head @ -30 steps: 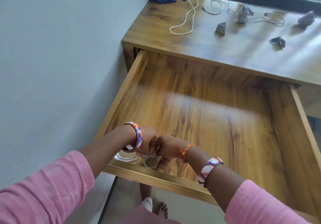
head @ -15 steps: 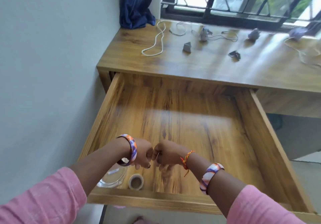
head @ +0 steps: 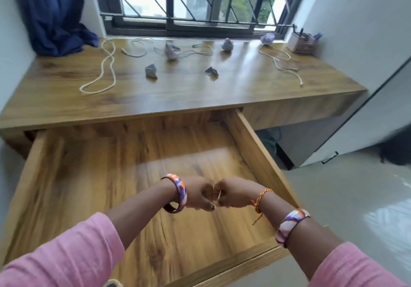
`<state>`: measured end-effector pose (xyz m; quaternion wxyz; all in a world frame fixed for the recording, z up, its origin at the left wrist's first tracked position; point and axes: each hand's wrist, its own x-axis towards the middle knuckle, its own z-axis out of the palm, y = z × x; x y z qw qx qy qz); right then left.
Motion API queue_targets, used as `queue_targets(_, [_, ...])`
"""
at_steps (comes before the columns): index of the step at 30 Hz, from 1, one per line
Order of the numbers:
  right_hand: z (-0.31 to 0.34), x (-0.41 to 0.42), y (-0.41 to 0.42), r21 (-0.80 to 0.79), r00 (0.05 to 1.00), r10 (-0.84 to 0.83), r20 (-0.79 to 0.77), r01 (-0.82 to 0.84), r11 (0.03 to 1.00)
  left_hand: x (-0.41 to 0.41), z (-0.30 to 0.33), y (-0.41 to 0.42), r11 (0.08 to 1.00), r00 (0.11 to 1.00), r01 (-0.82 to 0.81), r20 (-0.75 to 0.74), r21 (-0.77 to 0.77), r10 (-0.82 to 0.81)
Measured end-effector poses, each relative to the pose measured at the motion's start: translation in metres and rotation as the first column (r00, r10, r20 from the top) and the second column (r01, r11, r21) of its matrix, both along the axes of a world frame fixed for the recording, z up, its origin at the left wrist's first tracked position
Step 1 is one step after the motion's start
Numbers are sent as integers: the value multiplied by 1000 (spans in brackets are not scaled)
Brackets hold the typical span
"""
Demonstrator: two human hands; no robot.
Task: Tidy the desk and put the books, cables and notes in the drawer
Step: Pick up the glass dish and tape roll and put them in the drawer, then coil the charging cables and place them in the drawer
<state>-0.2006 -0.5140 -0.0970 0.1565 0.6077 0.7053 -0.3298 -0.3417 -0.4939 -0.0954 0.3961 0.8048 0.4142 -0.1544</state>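
1. Head view raised since a second ago: then mostly the drawer front, now the whole counter up to the window.
2. Both hands lifted from the near left corner of the drawer, away from a small roll and a clear vessel seen there earlier. Now held together above the drawer floor.
3. Right grip curled, pinching a thin pale strip. Left grip curled, knuckles against the right. Cannot tell through blur whether also holding the strip.
4. Judged meaning: small fiddling job still in hand, no transfer started.
5. Task items all on the counter: left cable, middle cable, right cable, crumpled notes at and. No books in view.
6. Containers: drawer fully pulled out, visible floor bare wood. Pale rim at the bottom edge, possibly the roll, not identifiable. Pen holder at the far right corner, dark sticks inside, contents too small to name.
7. Blue curtain resting on the far left corner of the counter.
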Motion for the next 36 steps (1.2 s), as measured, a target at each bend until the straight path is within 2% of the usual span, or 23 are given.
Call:
queue_targets(4, [6,48,18,166,997,-29,-72,41,985,37,9,25,981,999,-36,20,188,32])
queue_targets(6, [11,77,32,225,993,-6,-115,32,974,63,15,39,951,990,-122,103,283,96])
queue_targets(11, [27,177,74,328,969,31,-246,53,943,148,18,84,831,912,-388,296,398,284])
queue_targets(16, [42,289,110,356,951,-18,-308,133,925,243,27,124,770,845,-512,387,382,369])
queue_targets(20, [55,356,139,353,945,-57,-321,175,919,294,30,157,746,855,-510,343,428,388])
queue_targets(26, [57,402,216,422,941,-33,-338,183,888,331,31,215,705,843,-535,350,465,409])
queue_targets(30, [46,417,276,448,922,-37,-385,222,866,351,29,254,710,842,-536,349,456,412])
queue_targets(33, [33,434,332,510,947,-66,-315,228,829,368,29,294,736,827,-556,341,385,447])
queue_targets(36, [20,456,396,538,956,-217,-199,292,791,385,28,343,720,756,-638,399,272,519])
